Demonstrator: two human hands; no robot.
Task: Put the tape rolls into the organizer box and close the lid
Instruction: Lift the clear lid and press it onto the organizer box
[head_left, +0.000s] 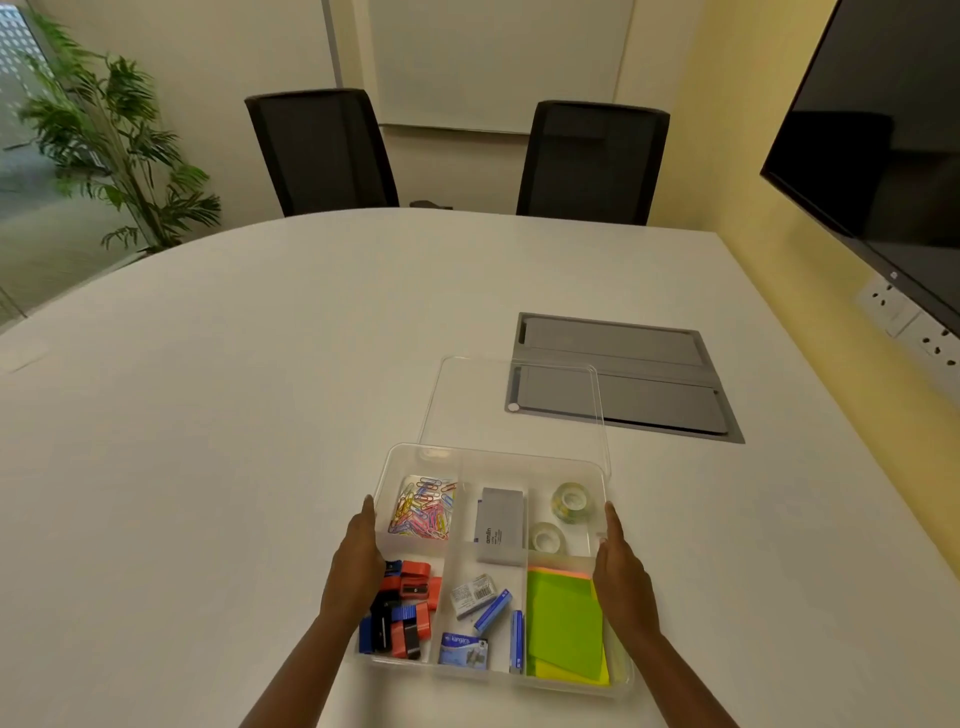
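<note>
The clear organizer box (493, 453) stands open on the white table in front of me. Two clear tape rolls lie in its far right compartment, one (570, 501) behind the other (546, 538). Its transparent lid (514, 405) lies flat on the table just behind the box, touching the far wall. My left hand (356, 561) rests flat against the left wall, fingers straight. My right hand (623, 571) presses the right wall the same way, so the box is held between both hands.
Other compartments hold coloured paper clips (423, 506), a grey case (500, 525), sharpeners (402, 608), staple boxes (480, 618) and green sticky notes (563, 623). A grey cable hatch (639, 379) is set into the table behind the lid. Two black chairs (322, 150) stand at the far edge.
</note>
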